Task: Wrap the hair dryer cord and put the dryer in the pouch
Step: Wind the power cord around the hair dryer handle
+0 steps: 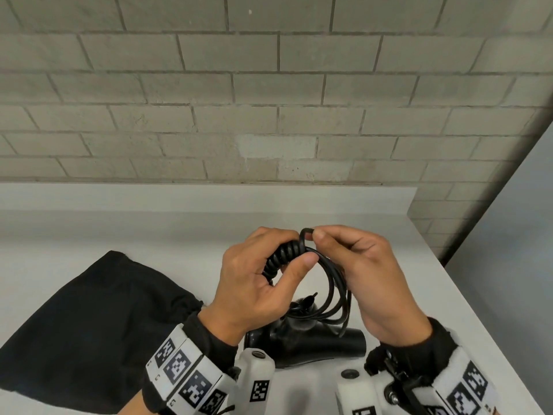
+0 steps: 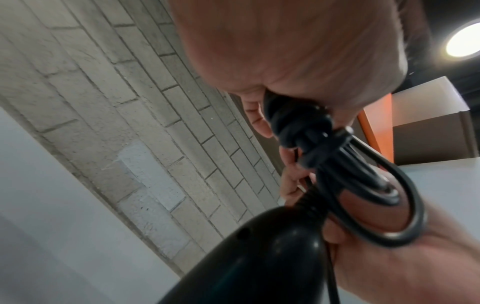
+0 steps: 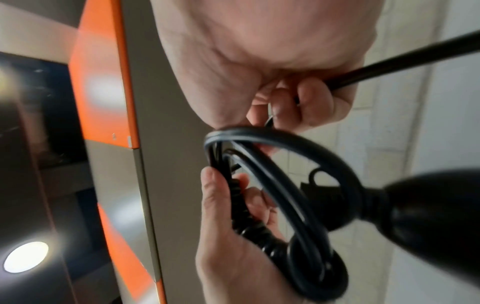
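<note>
A black hair dryer (image 1: 311,344) lies on the white counter (image 1: 149,235) between my wrists. Its black cord (image 1: 333,283) is gathered in several loops above it. My left hand (image 1: 254,280) grips the tightly wound part of the cord bundle (image 1: 282,256), thumb pressed on it. My right hand (image 1: 356,265) pinches a strand of cord (image 1: 306,232) at the top of the bundle between thumb and forefinger. The black fabric pouch (image 1: 89,319) lies flat on the counter to the left. In the right wrist view the cord loops (image 3: 285,164) hang beside the dryer (image 3: 428,197).
A grey block wall (image 1: 269,100) stands right behind the counter. The counter's right edge (image 1: 466,295) runs diagonally close to my right hand. In the wrist views an orange and grey panel (image 3: 103,102) and a ceiling lamp (image 2: 465,41) show.
</note>
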Demonstrator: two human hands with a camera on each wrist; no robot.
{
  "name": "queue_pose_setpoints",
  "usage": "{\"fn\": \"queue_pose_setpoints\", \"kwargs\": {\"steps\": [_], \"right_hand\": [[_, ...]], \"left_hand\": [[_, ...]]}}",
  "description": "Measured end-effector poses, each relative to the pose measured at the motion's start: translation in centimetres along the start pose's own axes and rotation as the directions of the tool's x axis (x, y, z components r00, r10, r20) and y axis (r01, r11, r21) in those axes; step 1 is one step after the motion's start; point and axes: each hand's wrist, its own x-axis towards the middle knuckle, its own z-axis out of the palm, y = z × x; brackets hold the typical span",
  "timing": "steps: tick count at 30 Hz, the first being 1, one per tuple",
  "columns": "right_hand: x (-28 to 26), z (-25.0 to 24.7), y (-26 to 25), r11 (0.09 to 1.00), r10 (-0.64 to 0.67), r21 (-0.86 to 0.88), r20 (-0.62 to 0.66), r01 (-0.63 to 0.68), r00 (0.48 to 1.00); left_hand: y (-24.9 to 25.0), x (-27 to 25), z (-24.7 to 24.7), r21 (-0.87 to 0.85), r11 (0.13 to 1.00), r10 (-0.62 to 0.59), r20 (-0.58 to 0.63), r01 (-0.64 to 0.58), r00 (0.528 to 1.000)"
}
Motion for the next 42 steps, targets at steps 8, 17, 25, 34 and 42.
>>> {"fn": "queue_pose_setpoints", "kwargs": {"steps": [8,17,25,34,42], "right_hand": [[-2.8,0.8,1.5,0.975,0.086,0.199,0.051,-0.095,0.995],[-3.6,0.1,2.0,0.993,-0.049,0.109,0.065,0.042,0.997],[-2.5,-0.7,2.8,0.994,-0.11,0.031,0.082,0.108,0.991],[-3.4,1.3,3.8,0.5,-0.701,-0.778,-0.106,0.38,0.705],[-3.9,2.3,3.1,0.63,-0.45,-0.762,-0.198,0.152,0.871]], "left_hand": [[0.3,-0.1,0.2,-0.009,0.999,-0.041,-0.062,0.041,0.997],[0.4,0.2,0.1,0.007,0.98,-0.201,-0.013,0.201,0.979],[1.8,1.6,-0.8,-0.402,0.698,-0.559,0.211,0.593,0.802],[1.5,1.7,-0.6,-0.456,0.642,-0.637,0.131,0.616,0.76],[1.9,1.4,0.2,-0.307,0.837,-0.476,0.003,0.454,0.88]]}}
